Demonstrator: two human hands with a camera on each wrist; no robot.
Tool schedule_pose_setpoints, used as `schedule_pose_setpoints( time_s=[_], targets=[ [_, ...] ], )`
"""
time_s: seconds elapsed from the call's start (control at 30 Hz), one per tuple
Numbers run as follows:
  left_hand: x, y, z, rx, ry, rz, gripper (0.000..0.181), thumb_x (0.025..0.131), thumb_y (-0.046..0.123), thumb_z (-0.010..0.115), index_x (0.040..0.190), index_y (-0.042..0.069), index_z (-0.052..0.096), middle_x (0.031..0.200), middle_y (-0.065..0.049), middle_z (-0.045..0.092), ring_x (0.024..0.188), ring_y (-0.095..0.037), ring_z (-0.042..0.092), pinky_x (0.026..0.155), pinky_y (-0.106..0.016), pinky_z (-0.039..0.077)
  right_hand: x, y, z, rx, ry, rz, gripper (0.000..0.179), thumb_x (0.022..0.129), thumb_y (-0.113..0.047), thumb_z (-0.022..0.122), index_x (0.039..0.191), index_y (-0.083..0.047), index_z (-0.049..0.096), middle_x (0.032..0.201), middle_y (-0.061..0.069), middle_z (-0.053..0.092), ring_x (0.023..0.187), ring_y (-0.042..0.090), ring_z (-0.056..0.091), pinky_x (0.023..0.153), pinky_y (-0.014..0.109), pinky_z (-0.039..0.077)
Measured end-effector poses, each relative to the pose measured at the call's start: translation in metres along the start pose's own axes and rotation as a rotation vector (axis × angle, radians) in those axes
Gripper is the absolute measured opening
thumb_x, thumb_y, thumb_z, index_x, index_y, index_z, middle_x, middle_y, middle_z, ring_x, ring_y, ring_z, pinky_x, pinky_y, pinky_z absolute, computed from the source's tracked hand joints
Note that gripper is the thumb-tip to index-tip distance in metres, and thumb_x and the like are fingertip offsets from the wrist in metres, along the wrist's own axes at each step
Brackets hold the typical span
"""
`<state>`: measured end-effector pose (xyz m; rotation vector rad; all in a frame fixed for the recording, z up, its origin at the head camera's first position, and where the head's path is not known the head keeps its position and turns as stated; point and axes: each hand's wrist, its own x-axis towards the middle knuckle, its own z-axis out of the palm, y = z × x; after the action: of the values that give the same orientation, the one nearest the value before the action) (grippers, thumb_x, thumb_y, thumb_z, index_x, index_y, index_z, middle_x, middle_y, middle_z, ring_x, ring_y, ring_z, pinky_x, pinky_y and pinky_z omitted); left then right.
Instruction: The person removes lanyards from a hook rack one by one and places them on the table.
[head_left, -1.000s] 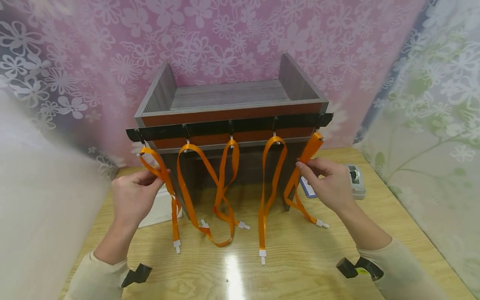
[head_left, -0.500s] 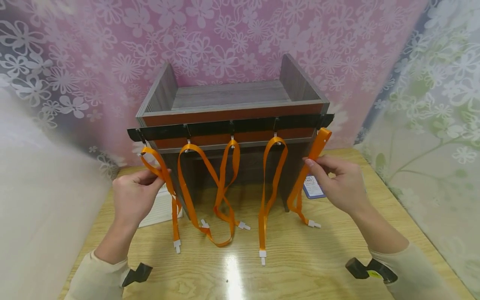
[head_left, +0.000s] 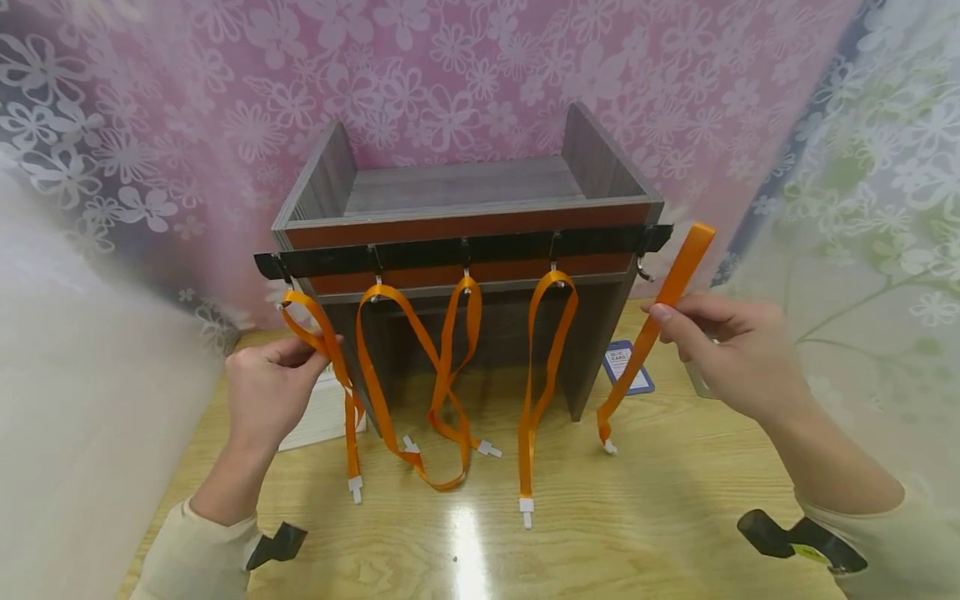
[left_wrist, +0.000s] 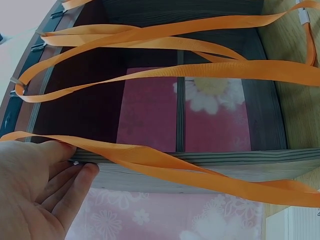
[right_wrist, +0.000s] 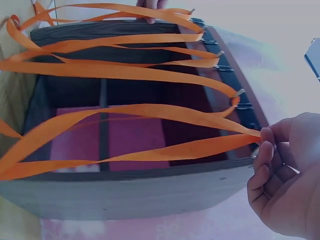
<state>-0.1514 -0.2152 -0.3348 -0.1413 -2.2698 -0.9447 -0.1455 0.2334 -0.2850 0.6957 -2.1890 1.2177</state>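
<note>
While the right hand (head_left: 723, 354) pinches the rightmost lanyard (head_left: 684, 262) in the head view, it slants up and outward, right of the bare hook (head_left: 642, 268) nearest that hand. Left-wrist view: the left hand (left_wrist: 37, 185) holds the leftmost lanyard (left_wrist: 150, 161); right-wrist view: the rightmost lanyard trails leftward.

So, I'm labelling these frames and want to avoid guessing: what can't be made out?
Head view: most of the grey object, hidden by the right hand.
Head view: fine print on the blue-edged card, too small.
Left wrist view: the white paper's extent, cut off at the bottom right.
Right wrist view: most of the left hand, cut off by the top edge.
</note>
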Motion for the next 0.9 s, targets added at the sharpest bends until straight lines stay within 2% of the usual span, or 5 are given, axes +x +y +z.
schedule_pose_setpoints(
  time_s=[0.17,0.4,0.5,0.73,0.9],
  targets=[
    [0.002,0.0,-0.002,0.0,0.005,0.008,0.01,0.083,0.018,0.082,0.086,0.008,0.083,0.071,-0.007,0.076,0.06,0.023,0.05,0.054,-0.007,0.042,0.004,-0.011,-0.016,0.095,0.029,0.015,0.014,0.086,0.016,0.064,0.078,0.005,0.07,0.065,-0.009,0.058,0.056,0.005,0.049,0.045,0.022,0.034],
    [0.001,0.001,-0.001,0.001,-0.008,-0.002,0.01,0.083,0.016,0.082,0.088,0.008,0.083,0.073,-0.007,0.077,0.06,0.025,0.049,0.054,-0.007,0.042,-0.002,-0.019,-0.038,0.103,0.092,0.033,0.009,0.085,0.018,0.063,0.086,0.015,0.072,0.064,-0.006,0.062,0.054,0.006,0.048,0.045,0.021,0.031],
    [0.001,0.0,-0.001,-0.014,-0.018,-0.014,0.01,0.084,0.015,0.08,0.091,0.008,0.083,0.075,-0.008,0.077,0.062,0.025,0.051,0.055,-0.007,0.044,-0.005,-0.018,-0.047,0.222,0.118,0.013,0.011,0.084,0.021,0.06,0.091,0.021,0.069,0.065,0.0,0.063,0.056,0.008,0.048,0.048,0.02,0.033],
    [0.0,0.001,-0.001,-0.017,-0.026,-0.032,0.012,0.085,0.017,0.08,0.093,0.008,0.082,0.077,-0.01,0.077,0.062,0.026,0.051,0.056,-0.007,0.045,-0.012,-0.019,-0.061,-0.071,0.168,0.017,0.01,0.088,0.013,0.063,0.088,0.015,0.072,0.06,-0.01,0.054,0.056,0.002,0.046,0.053,0.013,0.034],
    [0.0,0.001,0.0,-0.002,-0.03,-0.012,0.012,0.085,0.018,0.08,0.092,0.009,0.083,0.076,-0.009,0.077,0.062,0.028,0.05,0.056,-0.007,0.044,-0.016,-0.014,-0.067,-0.1,0.163,0.018,0.011,0.089,0.013,0.062,0.085,0.015,0.071,0.063,-0.013,0.059,0.057,0.002,0.045,0.056,0.012,0.035]
  ],
)
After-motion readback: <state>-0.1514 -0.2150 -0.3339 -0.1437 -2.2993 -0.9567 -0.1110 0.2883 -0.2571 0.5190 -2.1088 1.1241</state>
